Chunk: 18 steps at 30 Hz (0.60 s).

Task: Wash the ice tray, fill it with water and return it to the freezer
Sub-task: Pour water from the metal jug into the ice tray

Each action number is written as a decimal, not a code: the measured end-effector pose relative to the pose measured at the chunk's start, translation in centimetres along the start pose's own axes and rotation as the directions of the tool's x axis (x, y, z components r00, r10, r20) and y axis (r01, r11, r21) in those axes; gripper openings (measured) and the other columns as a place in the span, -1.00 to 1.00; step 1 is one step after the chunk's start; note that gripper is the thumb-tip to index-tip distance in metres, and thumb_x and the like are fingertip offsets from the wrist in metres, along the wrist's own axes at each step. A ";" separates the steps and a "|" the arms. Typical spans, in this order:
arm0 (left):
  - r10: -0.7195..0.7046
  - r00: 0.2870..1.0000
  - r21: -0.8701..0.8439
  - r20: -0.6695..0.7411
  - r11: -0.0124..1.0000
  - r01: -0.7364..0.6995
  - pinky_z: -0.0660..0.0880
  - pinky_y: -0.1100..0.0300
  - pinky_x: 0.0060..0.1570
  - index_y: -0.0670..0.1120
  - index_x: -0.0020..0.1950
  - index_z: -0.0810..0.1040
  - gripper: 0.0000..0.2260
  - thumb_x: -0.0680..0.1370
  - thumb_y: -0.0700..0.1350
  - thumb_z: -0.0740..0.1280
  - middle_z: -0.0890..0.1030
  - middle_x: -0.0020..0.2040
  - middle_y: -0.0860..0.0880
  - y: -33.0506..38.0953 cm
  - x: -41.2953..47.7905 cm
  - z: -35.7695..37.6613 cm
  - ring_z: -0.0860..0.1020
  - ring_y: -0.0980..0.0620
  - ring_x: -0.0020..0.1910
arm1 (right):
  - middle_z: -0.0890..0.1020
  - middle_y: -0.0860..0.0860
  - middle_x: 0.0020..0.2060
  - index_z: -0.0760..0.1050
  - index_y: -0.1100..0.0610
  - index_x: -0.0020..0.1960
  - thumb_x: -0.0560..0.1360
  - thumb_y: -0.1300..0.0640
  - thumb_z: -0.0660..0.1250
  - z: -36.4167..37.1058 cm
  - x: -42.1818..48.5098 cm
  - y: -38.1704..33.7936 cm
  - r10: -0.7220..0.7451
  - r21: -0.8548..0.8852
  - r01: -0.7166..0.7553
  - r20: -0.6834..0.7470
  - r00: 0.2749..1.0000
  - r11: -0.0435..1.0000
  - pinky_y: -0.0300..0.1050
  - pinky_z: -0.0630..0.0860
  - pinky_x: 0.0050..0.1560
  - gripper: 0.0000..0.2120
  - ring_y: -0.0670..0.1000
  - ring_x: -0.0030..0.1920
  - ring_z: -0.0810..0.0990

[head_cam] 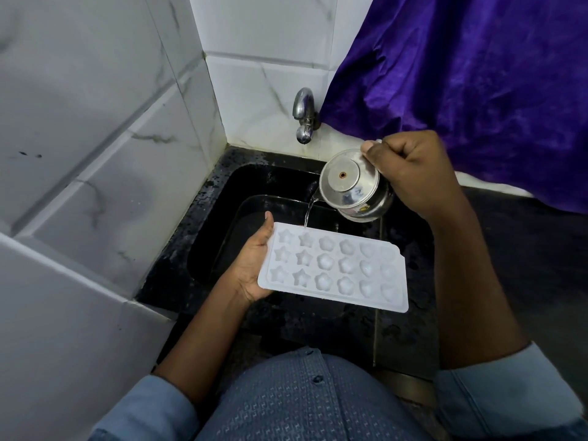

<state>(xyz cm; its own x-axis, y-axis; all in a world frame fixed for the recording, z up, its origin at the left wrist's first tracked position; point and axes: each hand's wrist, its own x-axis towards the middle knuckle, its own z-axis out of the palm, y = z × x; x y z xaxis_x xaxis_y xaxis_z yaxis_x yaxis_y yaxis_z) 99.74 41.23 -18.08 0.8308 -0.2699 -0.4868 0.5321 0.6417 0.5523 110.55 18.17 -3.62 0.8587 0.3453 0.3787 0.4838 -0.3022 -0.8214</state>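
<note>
**Water poured into the tray over a black sink**

A black sink [222, 198] sits in a corner of white marbled tiles [105, 116], set into a wet black bench [401, 332]. Held over the sink's near edge is the white tray [334, 268], roughly level, its long side running left to right. It has three rows of six moulds: stars at the left, flower shapes in the middle, rounder shapes at the right.

The left hand [254, 265] grips the tray's left short end, the thumb lying along the top edge and the fingers tucked underneath, out of sight. The right hand [410, 173] is closed in a fist around the rim of a small steel pot [353, 186], which is tipped far over so its base faces the camera. A thin stream of water [309, 211] falls from the pot's lower lip onto the tray's far edge, landing at the second star mould of the back row. Whether the moulds already hold water cannot be told.

Behind the pot, a chrome tap [304, 114] juts from the back wall above the sink. To its right hangs a purple cloth [477, 74], reaching down to the bench. At the bottom, a blue patterned shirt [302, 402] with rolled sleeves is in view.
</note>
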 end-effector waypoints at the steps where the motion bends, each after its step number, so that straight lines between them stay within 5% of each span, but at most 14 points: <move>1: 0.000 1.000 -0.002 -0.001 1.000 0.000 0.65 -0.25 0.22 -0.17 0.29 0.75 -0.23 0.63 0.46 0.13 0.65 0.39 -0.27 0.0 0.0 0.0 0.67 -0.29 0.32 | 0.31 -0.17 -0.57 0.31 0.01 -0.47 0.61 0.01 0.39 0.0 0.0 -0.1 0.003 0.001 -0.003 -0.001 1.000 1.000 -0.24 0.26 -0.40 -0.48 -0.16 -0.51 0.26; 18: -0.027 0.998 -0.014 0.064 1.000 0.028 0.64 -0.24 0.23 -0.17 0.32 0.73 -0.21 0.61 0.48 0.13 0.65 0.39 -0.27 -0.1 0.3 0.0 0.65 -0.27 0.35 | 0.32 -0.15 -0.57 0.35 0.02 -0.47 0.61 -0.02 0.39 0.4 0.4 -0.4 0.012 -0.038 -0.012 -0.002 1.000 0.999 -0.19 0.26 -0.41 -0.50 -0.14 -0.50 0.27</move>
<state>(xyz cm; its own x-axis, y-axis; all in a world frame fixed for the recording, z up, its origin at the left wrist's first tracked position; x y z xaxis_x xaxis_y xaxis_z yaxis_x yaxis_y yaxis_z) 99.94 41.15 -18.28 0.8250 -0.3324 -0.4570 0.5526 0.6440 0.5291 110.65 18.77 -3.30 0.8650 0.3394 0.3695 0.4791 -0.3401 -0.8092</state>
